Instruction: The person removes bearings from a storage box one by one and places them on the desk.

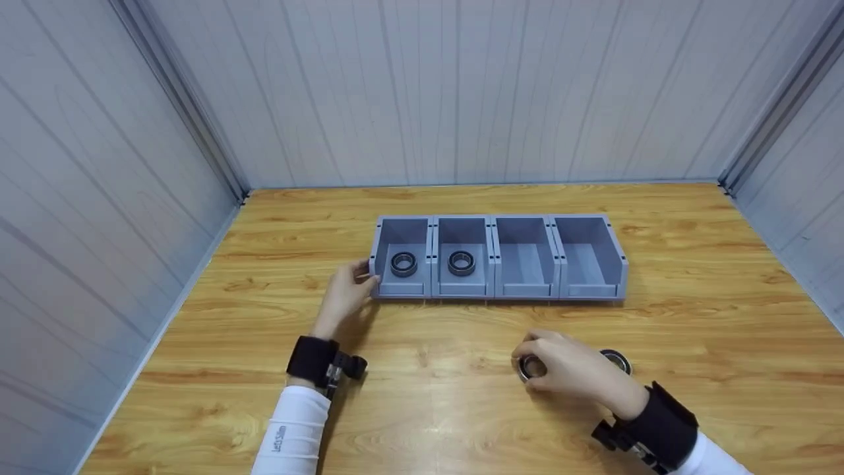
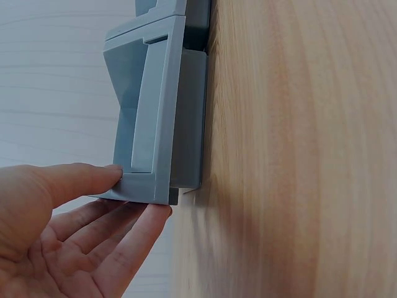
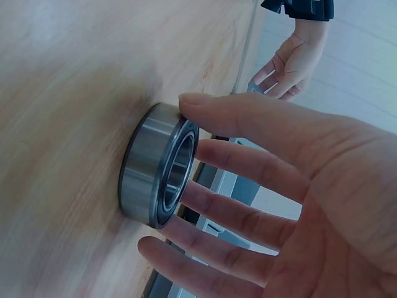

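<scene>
Left hand (image 1: 347, 290) pinches the end of a bin row (image 1: 526, 291); right hand (image 1: 568, 369) grasps a bearing (image 3: 144, 166).
The left thumb lies on the inner front corner of the leftmost bin (image 1: 402, 289), its fingers against the outer side. The right thumb touches the bearing's rim, with fingers curled round the far side; that bearing is at the wooden table (image 1: 422, 415), in front of the bins, though whether it touches the surface I cannot tell. Just beside the right hand, partly hidden by it, lies another bearing (image 1: 626, 360). The row has 4 grey bins side by side; the 2 leftmost hold 1 bearing each, lying flat. Both wrists wear black straps (image 1: 310, 359) below white sleeves (image 1: 290, 432). Pale panels (image 1: 461, 92) stand behind.
</scene>
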Demonstrator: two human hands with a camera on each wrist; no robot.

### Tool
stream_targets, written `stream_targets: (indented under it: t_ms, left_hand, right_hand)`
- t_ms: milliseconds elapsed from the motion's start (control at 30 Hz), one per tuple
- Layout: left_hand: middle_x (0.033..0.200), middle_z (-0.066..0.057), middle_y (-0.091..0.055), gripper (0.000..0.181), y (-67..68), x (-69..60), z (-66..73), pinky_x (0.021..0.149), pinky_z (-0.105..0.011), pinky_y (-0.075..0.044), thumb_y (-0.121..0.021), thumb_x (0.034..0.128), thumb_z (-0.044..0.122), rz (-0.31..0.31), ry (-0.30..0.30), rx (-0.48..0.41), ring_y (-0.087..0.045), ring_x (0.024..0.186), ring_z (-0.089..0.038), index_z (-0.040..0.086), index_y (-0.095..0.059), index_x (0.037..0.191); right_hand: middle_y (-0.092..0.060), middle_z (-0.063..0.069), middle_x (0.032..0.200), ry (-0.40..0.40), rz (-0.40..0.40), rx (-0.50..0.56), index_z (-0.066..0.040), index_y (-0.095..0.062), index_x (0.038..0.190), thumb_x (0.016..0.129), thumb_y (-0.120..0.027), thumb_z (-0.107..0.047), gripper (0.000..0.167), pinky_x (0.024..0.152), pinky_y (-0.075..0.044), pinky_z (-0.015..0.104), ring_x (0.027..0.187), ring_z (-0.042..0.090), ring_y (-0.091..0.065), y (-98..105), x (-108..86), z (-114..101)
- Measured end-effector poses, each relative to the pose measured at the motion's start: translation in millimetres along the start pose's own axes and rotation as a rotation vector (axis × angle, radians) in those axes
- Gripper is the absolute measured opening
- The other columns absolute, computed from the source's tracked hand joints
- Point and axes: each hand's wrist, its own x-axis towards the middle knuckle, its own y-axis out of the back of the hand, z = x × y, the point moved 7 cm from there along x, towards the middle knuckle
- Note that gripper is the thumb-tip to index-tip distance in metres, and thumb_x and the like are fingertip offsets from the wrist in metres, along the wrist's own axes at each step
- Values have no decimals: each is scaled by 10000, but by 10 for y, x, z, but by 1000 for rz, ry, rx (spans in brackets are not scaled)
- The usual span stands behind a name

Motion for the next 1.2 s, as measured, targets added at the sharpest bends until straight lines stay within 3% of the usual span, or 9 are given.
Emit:
stream_targets:
  t_ms: [267,667,900,1200]
  left_hand:
    - [1421,-338,-570,491,-1,5,-3,1111,-441,-542,-591,978,6,-7,6,7,-593,1331,-439,-134,-475,1434]
    - [1393,-344,-590,481,-4,14,-11,1096,-439,-554,-595,970,-18,1,-6,-9,-613,1302,-445,-143,-485,1421]
    - [1398,-357,-578,464,-8,19,-6,1077,-438,-567,-574,978,-24,0,-24,-9,-605,1304,-461,-157,-488,1414]
    - [1414,-337,-578,504,8,-7,-11,1020,-401,-605,-588,989,33,-8,16,6,-606,1313,-439,-132,-463,1448]
  right_hand:
    - [-685,68,1062,3,50,-36,-82,-745,1136,841,-802,-113,302,854,-589,480,958,251,-665,80,-18,7]
    - [-697,135,1158,-66,125,-32,-40,-732,1195,877,-787,-179,351,929,-583,544,1045,332,-669,239,-79,117]
    - [-695,141,1176,-69,209,-36,-35,-722,1207,870,-793,-148,362,949,-588,544,1058,342,-680,347,-137,208]
    - [-698,118,1106,-58,327,-62,-45,-736,1184,861,-805,-110,337,876,-605,487,998,317,-693,469,-221,289]
